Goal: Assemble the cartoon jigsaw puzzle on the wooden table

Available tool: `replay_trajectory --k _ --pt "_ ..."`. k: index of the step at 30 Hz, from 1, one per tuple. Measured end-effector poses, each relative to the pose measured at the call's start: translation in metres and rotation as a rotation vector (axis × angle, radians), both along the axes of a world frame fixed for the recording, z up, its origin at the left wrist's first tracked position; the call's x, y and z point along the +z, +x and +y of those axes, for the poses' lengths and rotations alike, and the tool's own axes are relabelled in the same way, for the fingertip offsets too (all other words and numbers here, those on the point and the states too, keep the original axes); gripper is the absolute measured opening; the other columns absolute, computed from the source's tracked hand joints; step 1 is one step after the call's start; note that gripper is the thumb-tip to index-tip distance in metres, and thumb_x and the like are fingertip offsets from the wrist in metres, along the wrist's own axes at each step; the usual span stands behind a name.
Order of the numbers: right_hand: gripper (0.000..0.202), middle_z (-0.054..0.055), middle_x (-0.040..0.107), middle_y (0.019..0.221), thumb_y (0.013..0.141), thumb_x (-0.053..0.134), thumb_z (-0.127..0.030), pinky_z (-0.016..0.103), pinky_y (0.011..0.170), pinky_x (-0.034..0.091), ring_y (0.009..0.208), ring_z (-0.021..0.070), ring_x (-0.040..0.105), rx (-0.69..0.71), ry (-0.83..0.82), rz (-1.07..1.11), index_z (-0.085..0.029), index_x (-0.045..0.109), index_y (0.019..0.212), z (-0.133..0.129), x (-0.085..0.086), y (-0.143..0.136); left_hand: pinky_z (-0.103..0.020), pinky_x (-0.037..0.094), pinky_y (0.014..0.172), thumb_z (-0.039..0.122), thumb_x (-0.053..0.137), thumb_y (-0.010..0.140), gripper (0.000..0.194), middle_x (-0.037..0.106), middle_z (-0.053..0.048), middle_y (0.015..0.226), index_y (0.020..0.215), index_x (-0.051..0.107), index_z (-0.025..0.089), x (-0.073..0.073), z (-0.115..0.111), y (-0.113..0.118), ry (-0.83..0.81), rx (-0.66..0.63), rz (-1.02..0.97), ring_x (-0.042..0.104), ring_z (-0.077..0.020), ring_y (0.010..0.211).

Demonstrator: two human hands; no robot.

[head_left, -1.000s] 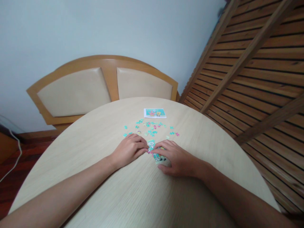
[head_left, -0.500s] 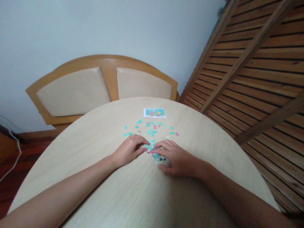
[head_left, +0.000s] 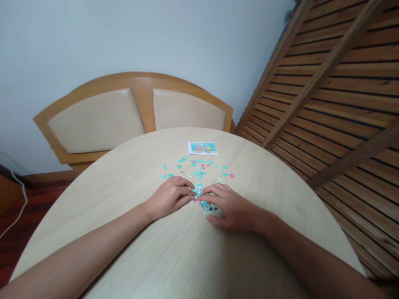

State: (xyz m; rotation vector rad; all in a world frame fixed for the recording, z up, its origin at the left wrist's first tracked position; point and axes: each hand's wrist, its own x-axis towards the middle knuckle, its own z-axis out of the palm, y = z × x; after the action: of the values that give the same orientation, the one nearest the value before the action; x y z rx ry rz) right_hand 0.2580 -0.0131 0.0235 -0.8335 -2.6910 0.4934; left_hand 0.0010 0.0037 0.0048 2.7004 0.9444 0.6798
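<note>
A partly joined jigsaw puzzle (head_left: pixel 205 204) lies on the pale round table (head_left: pixel 149 249), showing teal, white and yellow cartoon shapes. At its left edge, my left hand (head_left: pixel 173 196) has its fingers pressed together, the tips at a small pink part; whatever they grip is too small to make out. My right hand (head_left: pixel 229 207) rests over the puzzle's right side, thumb apart from the fingers, and covers part of it. Loose teal and pink pieces (head_left: pixel 199 173) are scattered just beyond both hands.
A printed picture card (head_left: pixel 203 148) lies behind the loose pieces. Beyond the table's far edge stands a wooden bench back with cream panels (head_left: pixel 99 120). Slatted wood (head_left: pixel 327 104) rises along the right, and a white cable (head_left: pixel 24 199) hangs at the left.
The fingers of my left hand have drawn closer together and shifted slightly at the puzzle's left edge. My right hand has hardly moved.
</note>
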Motion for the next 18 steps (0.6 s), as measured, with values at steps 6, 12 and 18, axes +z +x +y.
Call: replay_trajectory --k 6,12,18 --pt "0.053 0.011 0.060 0.131 0.081 0.069 -0.028 0.049 0.106 0.039 0.122 0.0286 0.052 0.006 0.008 0.013 -0.025 0.062 0.133 0.001 -0.002 0.001 -0.040 0.047 0.094 0.032 0.053 0.100 0.024 0.069 -0.007 0.112 0.108 0.074 0.024 0.007 -0.002 -0.002 0.034 -0.029 0.072 0.063 -0.0226 0.102" --pt "0.050 0.011 0.061 0.130 0.082 0.069 -0.028 0.048 0.105 0.040 0.121 0.0284 0.053 0.002 0.022 0.015 -0.025 0.062 0.132 0.001 -0.004 0.001 -0.041 0.048 0.095 0.031 0.048 0.102 0.028 0.070 -0.008 0.113 0.116 0.071 0.023 0.014 -0.003 -0.003 0.089 -0.090 0.183 0.063 -0.0242 0.105" --pt "0.045 0.011 0.062 0.128 0.089 0.063 -0.028 0.048 0.103 0.042 0.119 0.0279 0.054 -0.012 0.056 -0.011 -0.024 0.062 0.133 0.003 -0.007 0.001 -0.046 0.044 0.102 0.028 0.045 0.102 0.035 0.067 -0.007 0.130 0.132 0.060 0.021 0.016 -0.005 -0.002 0.158 -0.128 0.269 0.059 -0.0272 0.115"
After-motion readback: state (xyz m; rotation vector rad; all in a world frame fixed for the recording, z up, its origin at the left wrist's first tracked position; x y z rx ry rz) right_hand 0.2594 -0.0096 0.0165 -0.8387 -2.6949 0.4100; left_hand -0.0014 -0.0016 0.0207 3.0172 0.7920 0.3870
